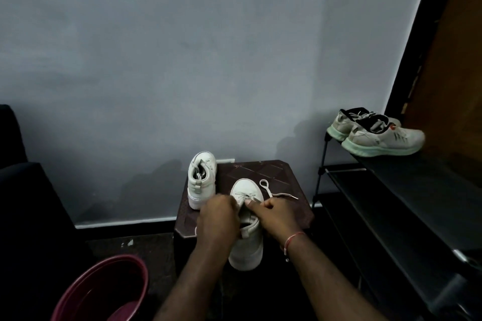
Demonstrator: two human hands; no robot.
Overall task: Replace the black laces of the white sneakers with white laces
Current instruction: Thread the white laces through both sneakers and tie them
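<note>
- The near sneaker [245, 250] is lying lengthwise on the small dark brown counter [260, 169], with its toe pointing toward the far wall and its heel hanging over the near edge.
- The left hand [217, 219] is curling over the left side of this shoe near the opening, its fingers bent around the upper and gripping it.
- The right hand [276, 216] is resting against the right side of the same shoe with its fingers folded in and its thumb pointing left across the lacing. It appears to be pinching the white lace [269, 192] there, though the dim light is making the exact grip hard to read.
- White lacing is crossing the front eyelets of the near sneaker. The loose part of the lace is trailing out to the right of the hand, lying on the counter in a small loop with a straight tail.
- The far sneaker [200, 182] is standing at the far left corner of the counter, just beside the near one, with its heel facing the viewer and pale lacing showing in its opening.
- A red thread band [293, 238] is sitting around the right wrist.
- To the right, a black shoe rack [391, 190] is carrying a pair of grey running shoes [378, 138] with mint-green soles on its top shelf.
- A maroon basin [104, 286] is sitting on the floor at the near left.
</note>
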